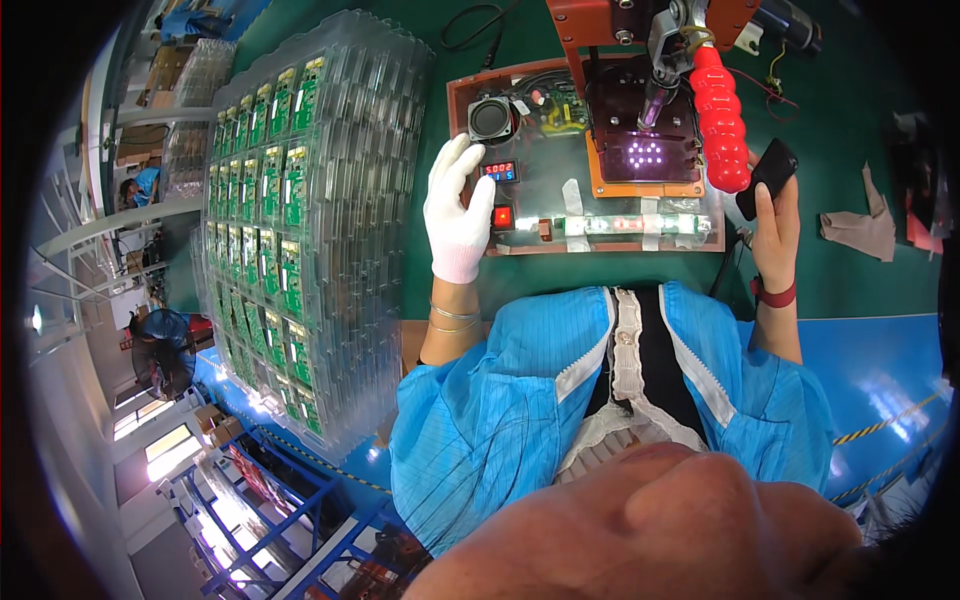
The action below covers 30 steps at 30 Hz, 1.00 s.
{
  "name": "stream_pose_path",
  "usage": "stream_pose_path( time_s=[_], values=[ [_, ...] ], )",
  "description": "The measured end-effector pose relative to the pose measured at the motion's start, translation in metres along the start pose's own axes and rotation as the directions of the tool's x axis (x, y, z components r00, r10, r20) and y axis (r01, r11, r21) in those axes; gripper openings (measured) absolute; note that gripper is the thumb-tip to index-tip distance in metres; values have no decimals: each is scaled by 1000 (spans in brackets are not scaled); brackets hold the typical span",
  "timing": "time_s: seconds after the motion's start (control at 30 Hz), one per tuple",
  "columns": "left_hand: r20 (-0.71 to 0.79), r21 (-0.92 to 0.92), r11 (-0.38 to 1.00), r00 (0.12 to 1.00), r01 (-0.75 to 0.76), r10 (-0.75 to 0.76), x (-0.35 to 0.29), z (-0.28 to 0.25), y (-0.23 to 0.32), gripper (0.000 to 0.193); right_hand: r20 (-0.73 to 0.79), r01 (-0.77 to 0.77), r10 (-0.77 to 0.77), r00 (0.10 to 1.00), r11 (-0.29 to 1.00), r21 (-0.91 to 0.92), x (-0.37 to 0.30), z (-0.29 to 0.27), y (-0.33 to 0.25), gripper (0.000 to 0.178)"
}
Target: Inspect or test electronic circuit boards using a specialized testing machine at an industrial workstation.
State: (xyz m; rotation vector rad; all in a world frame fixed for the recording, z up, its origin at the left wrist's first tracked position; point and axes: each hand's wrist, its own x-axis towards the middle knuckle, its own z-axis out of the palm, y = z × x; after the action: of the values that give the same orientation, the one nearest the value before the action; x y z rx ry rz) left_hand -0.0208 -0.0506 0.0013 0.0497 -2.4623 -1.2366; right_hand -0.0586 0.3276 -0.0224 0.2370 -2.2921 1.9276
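My left hand (460, 215), in a white glove, rests at the left edge of a flat test fixture (545, 205). Its fingers point away from me, with the thumb apart from the others, and it holds nothing. Beside it are a round black speaker (490, 119), a small digital display (498, 172) with lit digits and a red-lit square switch (502, 217). My bare right hand (779, 215) is closed round a small black rounded rectangular device (767, 179), right of a lever clamp's red ribbed handle (720, 120). What the device is does not show.
Stacked clear plastic trays (370, 170) of green circuit boards (292, 185) rise at the left. The clamp's dark pressing plate (645, 110) shows lit purple-white dots. A taped strip (630, 224) crosses the fixture's near side. A beige cloth piece (862, 222) lies at the right.
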Motion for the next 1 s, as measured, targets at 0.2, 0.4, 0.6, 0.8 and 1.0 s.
stream_pose_path(
  time_s=[0.2, 0.4, 0.6, 0.8, 1.0],
  values=[
    [8, -7, 1000, 1000, 27, -27, -2, 0, -1, 43, 21, -157, 158, 987, 945, 289, -1, -5, -4, 41],
    [-2, -17, 1000, 1000, 18, -18, 0, 2, 2, 41, 267, -381, 278, 923, 549, 744, 6, -22, -1, 39],
    [-33, 3, 1000, 999, -19, 19, 0, 3, -2, 39, 205, -385, 335, 920, 670, 635, -2, -21, 3, 39],
    [-78, 54, 994, 992, -93, 97, 1, 6, -8, 37, 230, -420, 358, 905, 669, 613, -8, -26, 9, 41],
    [-140, 125, 984, 980, -127, 144, -3, 0, -17, 35, 247, -423, 344, 906, 712, 561, -2, -20, 14, 40]
  ],
)
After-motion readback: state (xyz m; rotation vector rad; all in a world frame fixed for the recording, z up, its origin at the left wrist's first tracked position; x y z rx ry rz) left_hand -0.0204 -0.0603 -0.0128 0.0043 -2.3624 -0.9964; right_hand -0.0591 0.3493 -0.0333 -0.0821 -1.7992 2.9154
